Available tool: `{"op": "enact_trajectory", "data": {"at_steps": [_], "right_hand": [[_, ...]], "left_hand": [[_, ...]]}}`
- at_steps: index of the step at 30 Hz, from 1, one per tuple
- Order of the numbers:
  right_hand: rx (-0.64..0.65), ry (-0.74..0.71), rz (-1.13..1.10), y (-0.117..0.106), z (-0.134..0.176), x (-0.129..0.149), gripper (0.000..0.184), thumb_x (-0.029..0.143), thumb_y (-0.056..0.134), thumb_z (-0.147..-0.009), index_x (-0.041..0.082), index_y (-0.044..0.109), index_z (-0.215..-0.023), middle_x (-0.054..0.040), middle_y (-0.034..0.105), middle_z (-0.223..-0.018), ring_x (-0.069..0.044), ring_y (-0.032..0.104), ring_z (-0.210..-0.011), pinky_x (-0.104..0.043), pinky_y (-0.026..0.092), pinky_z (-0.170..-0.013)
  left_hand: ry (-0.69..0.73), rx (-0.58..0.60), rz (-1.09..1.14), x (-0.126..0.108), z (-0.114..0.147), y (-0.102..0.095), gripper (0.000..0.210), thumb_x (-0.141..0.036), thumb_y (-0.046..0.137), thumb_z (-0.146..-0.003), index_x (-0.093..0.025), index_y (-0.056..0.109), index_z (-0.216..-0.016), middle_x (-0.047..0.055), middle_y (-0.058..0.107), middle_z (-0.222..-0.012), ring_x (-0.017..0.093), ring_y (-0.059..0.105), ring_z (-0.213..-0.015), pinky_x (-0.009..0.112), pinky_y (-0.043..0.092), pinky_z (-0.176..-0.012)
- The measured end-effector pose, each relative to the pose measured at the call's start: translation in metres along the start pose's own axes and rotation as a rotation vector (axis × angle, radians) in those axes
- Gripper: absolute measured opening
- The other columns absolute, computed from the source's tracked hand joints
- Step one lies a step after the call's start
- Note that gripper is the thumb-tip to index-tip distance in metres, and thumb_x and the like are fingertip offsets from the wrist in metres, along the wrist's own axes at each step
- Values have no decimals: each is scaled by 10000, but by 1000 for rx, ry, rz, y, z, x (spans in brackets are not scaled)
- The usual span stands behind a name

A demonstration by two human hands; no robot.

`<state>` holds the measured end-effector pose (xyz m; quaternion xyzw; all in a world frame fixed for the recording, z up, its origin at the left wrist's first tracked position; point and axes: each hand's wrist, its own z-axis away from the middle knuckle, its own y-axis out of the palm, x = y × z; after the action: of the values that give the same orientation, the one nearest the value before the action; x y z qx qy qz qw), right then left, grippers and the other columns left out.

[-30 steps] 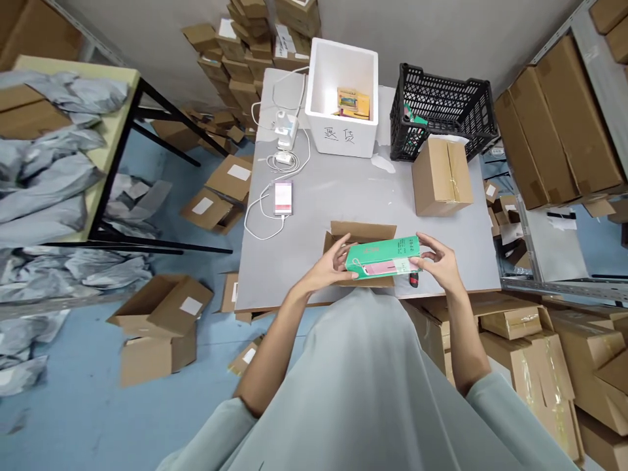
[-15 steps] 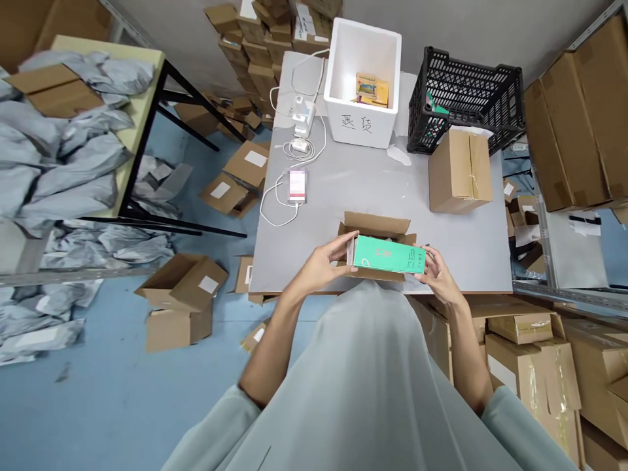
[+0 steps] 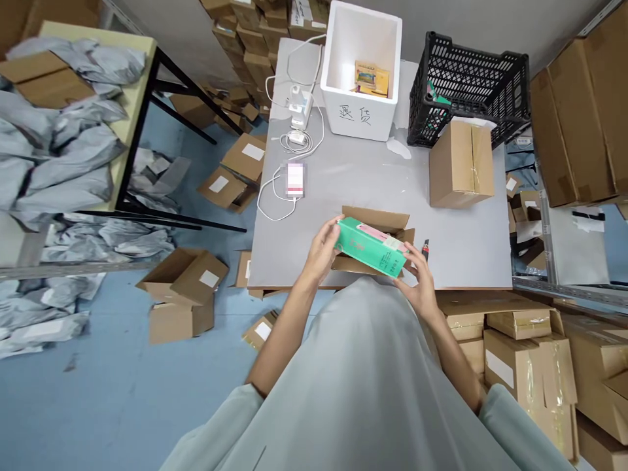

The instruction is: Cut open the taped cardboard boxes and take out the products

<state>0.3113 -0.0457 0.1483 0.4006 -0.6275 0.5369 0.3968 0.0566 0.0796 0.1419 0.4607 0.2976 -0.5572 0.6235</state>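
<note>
A long green box (image 3: 367, 246) with a pink side and a pale label is held tilted between both my hands. My left hand (image 3: 322, 251) grips its left end, and my right hand (image 3: 417, 280) closes round its right end. Beneath it, an open cardboard carton (image 3: 375, 217) stands on the table near my body; its inside is mostly hidden by the green box. A small red and black tool, seemingly a box cutter (image 3: 425, 250), lies on the table just right of my right hand.
On the grey table (image 3: 353, 176) stand a white foam bin (image 3: 360, 118) with yellow packets, a black crate (image 3: 478, 85), a closed carton (image 3: 461, 167) and a charging phone (image 3: 295, 180) with cables. Cartons and grey parcels (image 3: 63, 150) fill both sides.
The green box has been turned: its left end rose and its right end came towards me, showing its pink side. My right hand moved left, uncovering the red and black tool.
</note>
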Motion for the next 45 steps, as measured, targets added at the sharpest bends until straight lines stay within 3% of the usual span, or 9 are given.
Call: {"op": "enact_trajectory", "data": {"at_steps": [4, 8, 12, 16, 27, 31, 36, 40, 45], "right_hand": [[13, -216, 315, 20, 8, 8, 577, 209, 716, -1077, 460, 596, -1582, -65, 549, -1731, -344, 497, -1657, -682, 519, -1303], [153, -306, 302, 26, 9, 15, 622, 336, 840, -1026, 470, 615, -1589, -60, 502, -1775, -375, 486, -1660, -675, 507, -1317], [207, 12, 37, 21, -2, 24, 846, 590, 852, -983, 352, 500, -1715, -146, 460, -1802, -398, 513, -1638, -621, 538, -1293], [355, 398, -323, 20, -14, 24, 970, 666, 808, -986, 324, 379, -1786, -151, 636, -1655, -353, 733, -1407, -539, 666, -1133], [247, 467, -467, 45, -4, 24, 1246, 632, 987, -807, 385, 308, -1822, -73, 471, -1811, -351, 657, -1498, -518, 594, -1227], [282, 454, -474, 40, -9, 26, 1236, 643, 986, -802, 378, 329, -1815, -83, 484, -1802, -341, 646, -1510, -498, 577, -1245], [275, 389, -524, 31, -26, 23, 1152, 737, 931, -819, 324, 418, -1765, -97, 593, -1705, -344, 576, -1573, -500, 494, -1324], [260, 392, -472, 31, -40, 17, 1072, 809, 874, -833, 328, 469, -1701, -100, 648, -1627, -344, 607, -1531, -520, 499, -1316], [204, 390, -457, 37, -51, 12, 1222, 813, 908, -788, 341, 332, -1757, -139, 583, -1685, -362, 616, -1519, -554, 548, -1267]], "left_hand": [[93, -259, 89, 9, -20, 18, 579, -715, 861, -861, -238, 758, -1171, 68, 783, -1186, 204, 735, -1011, 271, 597, -818], [146, -267, 143, 9, -32, 26, 374, -491, 883, -817, -225, 758, -1048, 19, 777, -1041, 180, 718, -937, 276, 580, -856], [134, -117, 84, 5, -33, 25, 398, -433, 900, -756, -216, 789, -1070, 45, 808, -1060, 205, 726, -901, 298, 575, -784], [155, 41, 84, -1, -32, 26, 463, -479, 950, -731, -221, 765, -1069, 71, 818, -1157, 235, 751, -989, 326, 592, -829], [391, 87, -54, -15, -18, 40, 362, -535, 881, -872, -241, 762, -1046, 111, 802, -1354, 331, 701, -1354, 496, 523, -1166], [302, 146, 111, -21, -14, 32, 421, -561, 876, -848, -254, 797, -1125, 120, 729, -1536, 368, 633, -1486, 518, 507, -1210], [-71, 390, 376, -8, -2, 11, 899, -629, 869, -794, -321, 619, -1600, 119, 755, -1500, 387, 728, -1361, 531, 583, -1131], [-291, 554, 336, 16, 15, 0, 933, -664, 932, -741, -265, 677, -1545, 164, 806, -1373, 449, 750, -1325, 568, 619, -1077], [-303, 546, 245, 27, 24, 3, 924, -616, 1025, -690, -305, 704, -1498, 175, 790, -1391, 445, 754, -1332, 600, 616, -1102]]}}
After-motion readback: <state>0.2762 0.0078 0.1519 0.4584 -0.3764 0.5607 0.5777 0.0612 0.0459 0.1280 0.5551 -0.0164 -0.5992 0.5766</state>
